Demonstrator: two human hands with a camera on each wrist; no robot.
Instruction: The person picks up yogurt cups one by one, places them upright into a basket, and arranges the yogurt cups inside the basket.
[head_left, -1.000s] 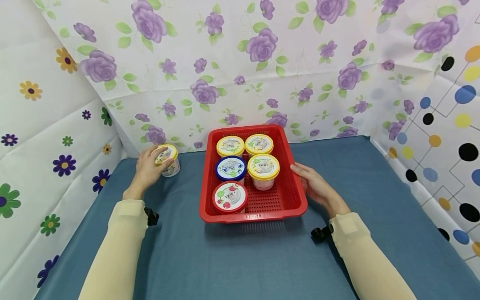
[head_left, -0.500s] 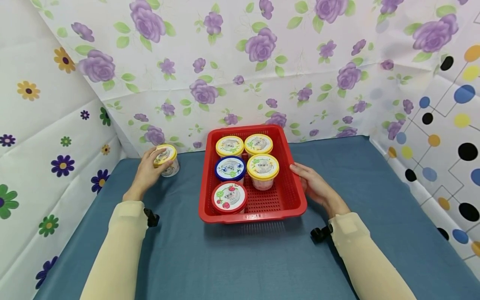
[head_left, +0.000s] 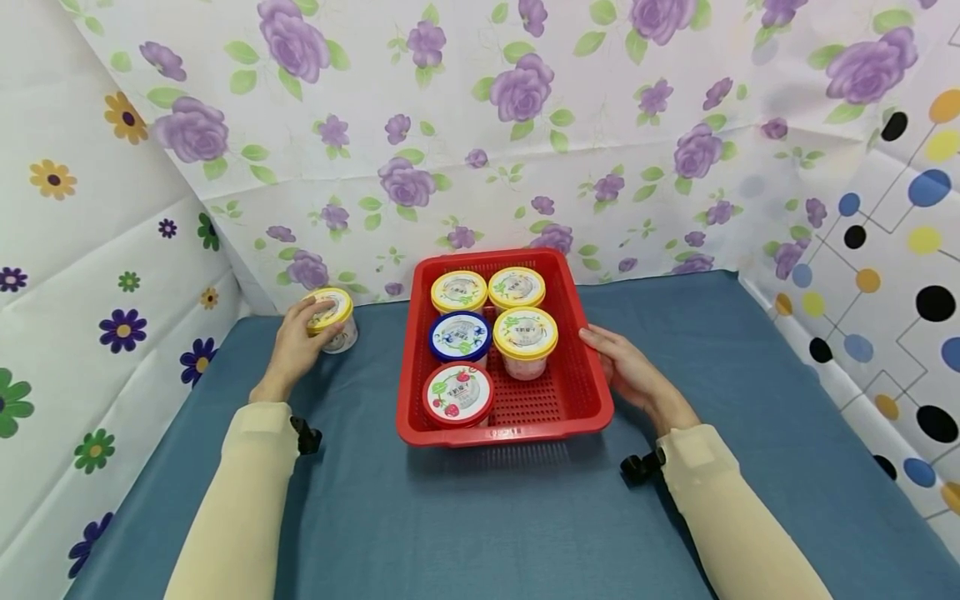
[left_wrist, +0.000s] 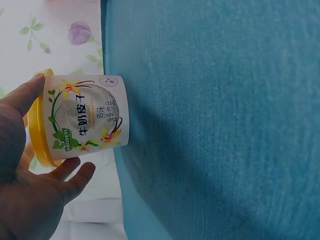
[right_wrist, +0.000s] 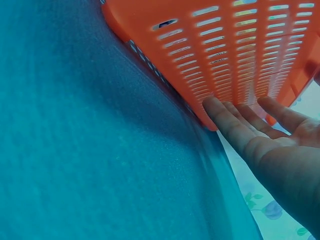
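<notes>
My left hand (head_left: 296, 342) grips a paper cup with a yellow lid (head_left: 342, 333) on the blue cloth at the left. In the left wrist view, fingers and thumb hold the lid edge of this upright cup (left_wrist: 87, 112), printed with yellow flowers. At the right side of a red plastic basket (head_left: 581, 421), my right hand (head_left: 633, 375) holds the rim, thumb over it. In the right wrist view, the other fingers lie along the slotted outer wall (right_wrist: 200, 55). Inside stand several lidded cups: yellow-lidded (head_left: 527, 333), one blue-lidded (head_left: 461, 337) and one red-lidded (head_left: 459, 396).
Blue cloth (head_left: 480, 525) covers the table. A purple-flowered sheet (head_left: 480, 208) hangs right behind the basket and the left cup. Patterned sheets (head_left: 135, 283) also flank the table at the left and at the right (head_left: 892, 292).
The left hand and its cup have stayed nearly in place, with a very slight shift in view. The right hand and basket look unmoved.
</notes>
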